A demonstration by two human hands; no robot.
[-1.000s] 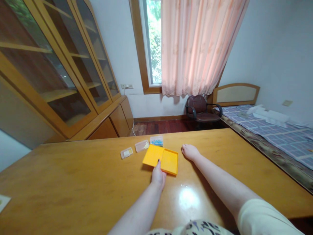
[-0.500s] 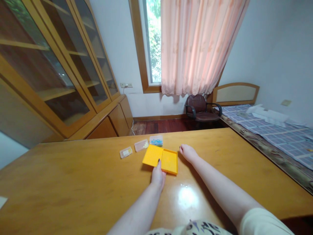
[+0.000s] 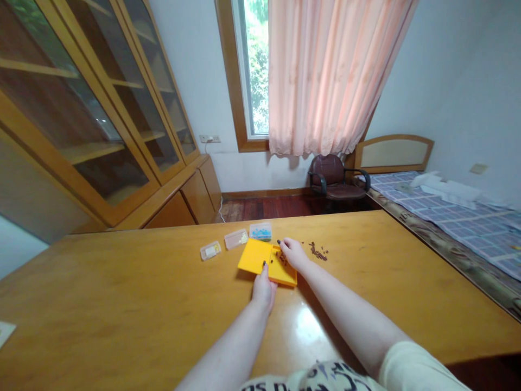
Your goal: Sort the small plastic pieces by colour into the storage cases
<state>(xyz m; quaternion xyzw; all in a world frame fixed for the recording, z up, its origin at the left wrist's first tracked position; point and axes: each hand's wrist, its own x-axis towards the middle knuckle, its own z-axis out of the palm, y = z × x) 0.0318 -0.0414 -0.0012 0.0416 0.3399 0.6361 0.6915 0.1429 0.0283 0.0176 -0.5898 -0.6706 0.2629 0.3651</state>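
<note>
My left hand grips the near edge of an open yellow plastic box, thumb on top and fingers underneath. The box's flat lid is folded out to the left. Over the box's right compartment is my right hand, its fingers curled and partly hidden. Small dark brown pieces show below those fingers, inside the compartment; whether some are still within the hand is hard to see. More brown pieces lie scattered on the table right of the box.
Behind the box stands a clear container with blue bits. Left of it are a clear container with pale pieces and a smaller one with white and yellow contents. The wooden table ends before a brown chair.
My right hand has moved left from the table to above the box, uncovering brown pieces on the table. Brown pieces now show inside the box. My left hand keeps its grip.
</note>
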